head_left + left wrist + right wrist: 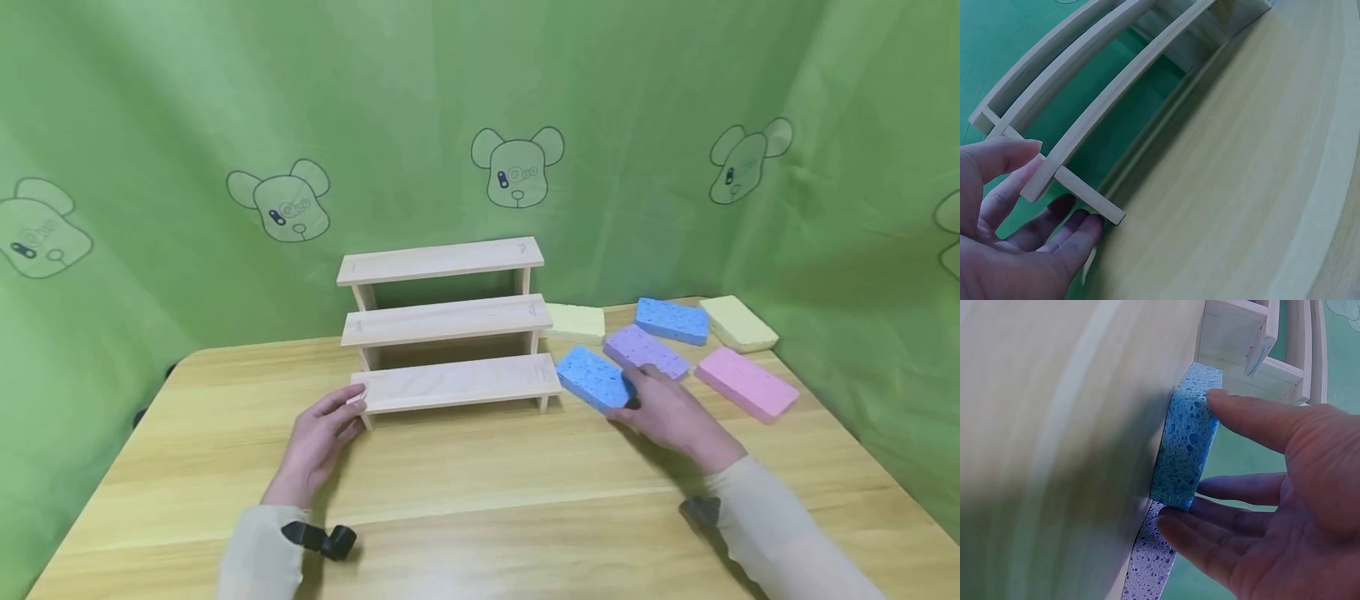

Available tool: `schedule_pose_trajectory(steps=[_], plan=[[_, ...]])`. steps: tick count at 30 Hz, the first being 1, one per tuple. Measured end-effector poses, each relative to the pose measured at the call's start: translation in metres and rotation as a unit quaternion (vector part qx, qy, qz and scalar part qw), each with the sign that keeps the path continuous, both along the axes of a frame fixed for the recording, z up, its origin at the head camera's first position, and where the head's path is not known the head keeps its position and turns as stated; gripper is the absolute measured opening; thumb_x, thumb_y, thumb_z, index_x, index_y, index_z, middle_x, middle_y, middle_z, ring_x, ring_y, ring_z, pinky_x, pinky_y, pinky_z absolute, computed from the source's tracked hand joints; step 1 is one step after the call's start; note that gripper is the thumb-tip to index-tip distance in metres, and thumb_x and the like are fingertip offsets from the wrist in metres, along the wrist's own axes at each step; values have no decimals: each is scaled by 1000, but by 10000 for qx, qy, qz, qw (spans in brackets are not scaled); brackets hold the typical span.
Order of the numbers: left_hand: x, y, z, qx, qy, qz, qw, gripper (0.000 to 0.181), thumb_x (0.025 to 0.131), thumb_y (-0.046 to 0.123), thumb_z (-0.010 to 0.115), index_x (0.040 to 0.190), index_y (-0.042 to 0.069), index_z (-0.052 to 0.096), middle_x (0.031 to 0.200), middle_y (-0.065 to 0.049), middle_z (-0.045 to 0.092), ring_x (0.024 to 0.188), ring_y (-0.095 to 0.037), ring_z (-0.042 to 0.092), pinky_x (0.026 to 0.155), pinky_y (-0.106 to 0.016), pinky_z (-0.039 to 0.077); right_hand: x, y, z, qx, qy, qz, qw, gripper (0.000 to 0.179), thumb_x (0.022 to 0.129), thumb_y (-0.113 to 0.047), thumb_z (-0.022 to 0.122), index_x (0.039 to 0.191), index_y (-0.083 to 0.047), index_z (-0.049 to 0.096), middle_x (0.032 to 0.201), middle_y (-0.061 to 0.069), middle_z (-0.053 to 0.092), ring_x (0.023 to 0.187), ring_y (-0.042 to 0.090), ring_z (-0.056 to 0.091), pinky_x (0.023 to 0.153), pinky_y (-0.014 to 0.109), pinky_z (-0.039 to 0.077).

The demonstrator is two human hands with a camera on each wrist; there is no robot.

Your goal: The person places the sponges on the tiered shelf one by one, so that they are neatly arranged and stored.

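Note:
A pale wooden three-tier shelf [457, 383] stands at the back middle. At its left end my left hand [322, 437] touches the lowest step; in the left wrist view, the thumb lies near the step's corner and relaxed fingers [1085, 240] reach beside the leg. Right of the shelf, a blue sponge [592, 377] lies flat on the table. My right hand [671, 412] holds this sponge by its right end, thumb on one edge and fingers at the other. In the right wrist view, the thumb rests on the speckled blue sponge [1186, 437], beside a purple sponge [1147, 559].
More sponges lie at the right: a purple sponge [645, 352], a second blue sponge [671, 321], a pink sponge [746, 383] and two pale yellow ones, one behind the shelf's right end [576, 322]. A green curtain [420, 100] hangs behind the wooden table [480, 517].

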State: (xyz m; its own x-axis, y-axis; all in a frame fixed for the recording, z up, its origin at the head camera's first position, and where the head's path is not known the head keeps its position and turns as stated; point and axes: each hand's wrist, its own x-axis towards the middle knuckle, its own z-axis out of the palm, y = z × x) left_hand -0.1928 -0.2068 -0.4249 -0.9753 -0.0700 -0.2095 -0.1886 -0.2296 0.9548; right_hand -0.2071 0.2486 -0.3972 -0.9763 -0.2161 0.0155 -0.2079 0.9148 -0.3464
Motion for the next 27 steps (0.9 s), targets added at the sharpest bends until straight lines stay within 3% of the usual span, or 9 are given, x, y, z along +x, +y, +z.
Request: schedule_pose_trajectory(steps=[7, 11, 16, 27], plan=[[0, 3, -6, 270, -92, 204, 9994, 33, 91, 0, 66, 124, -5, 63, 141, -14, 49, 121, -20, 53, 100, -30, 50, 0, 3, -3, -30, 118, 134, 9998, 76, 85, -30, 78, 135, 16, 45, 118, 35, 50, 103, 47, 56, 92, 66, 47], [-1, 3, -7, 207, -75, 239, 9995, 36, 92, 0, 65, 127, -7, 60, 142, -14, 49, 122, -20, 53, 100, -30, 50, 1, 4, -3, -72, 178, 176, 9997, 76, 83, -28, 79, 134, 17, 45, 112, 30, 51, 92, 37, 57, 87, 63, 51], [-1, 2, -7, 100, -91, 212, 9997, 41, 93, 0, 64, 131, -9, 55, 143, -14, 48, 118, -18, 56, 100, -30, 50, 1, 6, -5, -167, 209, 123, 9996, 77, 83, -27, 79, 136, 17, 44, 117, 32, 48, 93, 38, 56, 86, 62, 51], [-3, -4, -2, 147, -106, 41, 9998, 35, 91, -3, 64, 126, -5, 61, 143, -17, 48, 111, -16, 61, 99, -30, 51, 0, 13, 0, -419, 272, 217, 9985, 78, 84, -29, 79, 137, 15, 44, 123, 33, 45, 101, 42, 53, 93, 65, 46]])
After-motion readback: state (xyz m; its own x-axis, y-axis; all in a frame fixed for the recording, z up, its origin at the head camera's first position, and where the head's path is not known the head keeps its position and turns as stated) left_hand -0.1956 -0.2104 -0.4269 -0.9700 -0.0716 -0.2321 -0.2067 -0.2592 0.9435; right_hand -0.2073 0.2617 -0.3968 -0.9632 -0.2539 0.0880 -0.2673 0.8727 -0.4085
